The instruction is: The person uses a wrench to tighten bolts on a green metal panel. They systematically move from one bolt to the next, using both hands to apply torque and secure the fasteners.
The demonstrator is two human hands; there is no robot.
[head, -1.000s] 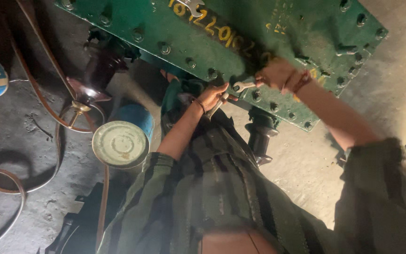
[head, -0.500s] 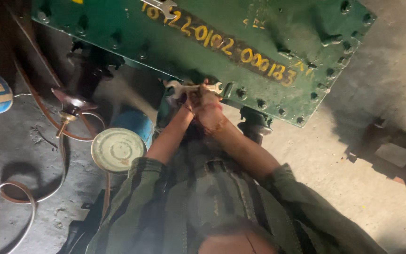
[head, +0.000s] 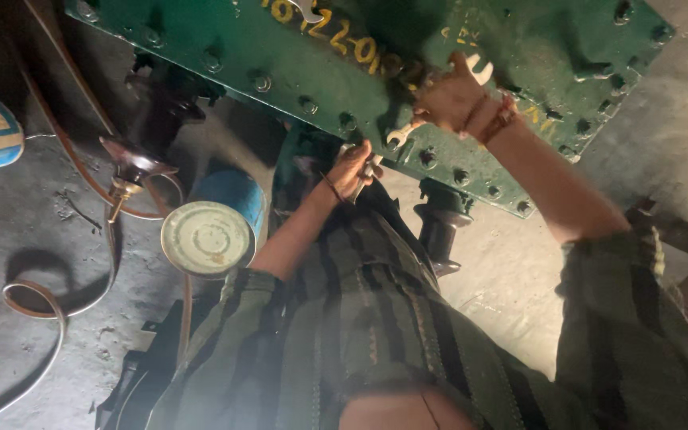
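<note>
1. Grey concrete floor (head: 17,231) below me, dim light, and a big green metal housing (head: 296,56) with a bolted flange filling the top of my view.
2. My left hand (head: 353,169) is curled tight around a small open-ended spanner (head: 384,147); its jaw end pokes up by the flange edge, just beside a row of bolt heads (head: 348,121).
3. My right hand (head: 451,99) is up on the green face, fingers bent around something pale at the top; I cannot tell whether it is truly clamped on it. A red thread band (head: 499,119) sits at that wrist.
4. The hands are near each other but apart, the spanner between them.
5. Under the flange hangs a dark ribbed insulator (head: 438,231), right of my left forearm.
6. Further left, a round tin (head: 206,237) with a pale lid rests against a blue canister (head: 232,191).
7. A brown hose (head: 57,302) loops over the floor at the left.
</note>
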